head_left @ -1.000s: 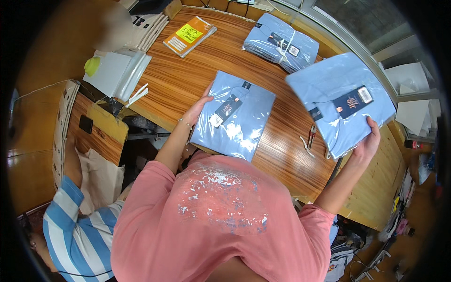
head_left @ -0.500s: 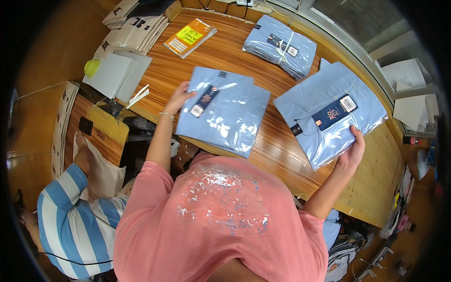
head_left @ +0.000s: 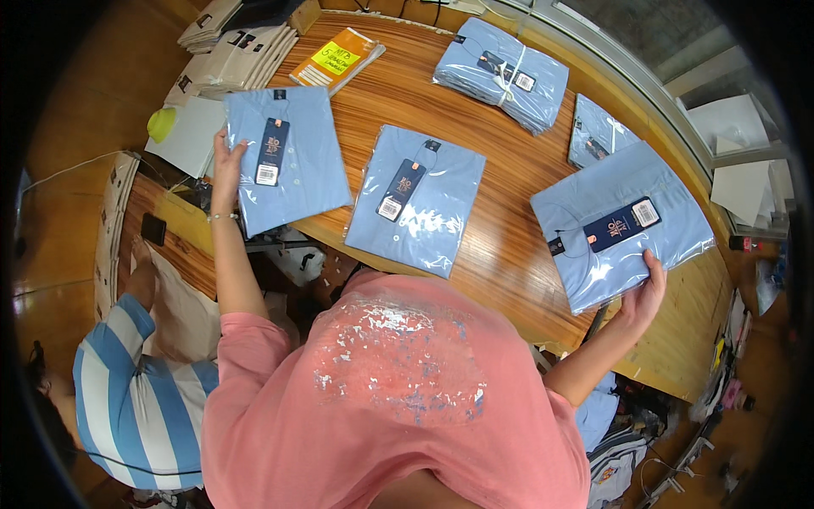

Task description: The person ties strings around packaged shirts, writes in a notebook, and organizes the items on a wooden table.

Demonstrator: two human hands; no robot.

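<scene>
Holding a bagged blue shirt in each hand right now, you've got your arms spread wide and your hands well apart. Your left hand is pinching the left packet by its left edge, thumb on the clear plastic, and that one's sticking out past the near edge of the wooden table. Its top end overlaps the bottom of the orange notebook as you look down on it. Your right hand is clamped on the lower edge of the right packet, out over the right end of the table, tilted so its dark tag runs up to the right. Can't tell if any of that packet is resting on the wood

Between the two, right in front of you, the middle packet lies face up with its dark tag showing, neither hand touching it. Further back there's a bundle of the same blue shirts tied with white cord, and a smaller blue pile sits to its right near the window, partly hidden behind your right packet. Beige folded stack is at the far left corner, and somebody in blue-and-white striped clothing is down on your left
</scene>
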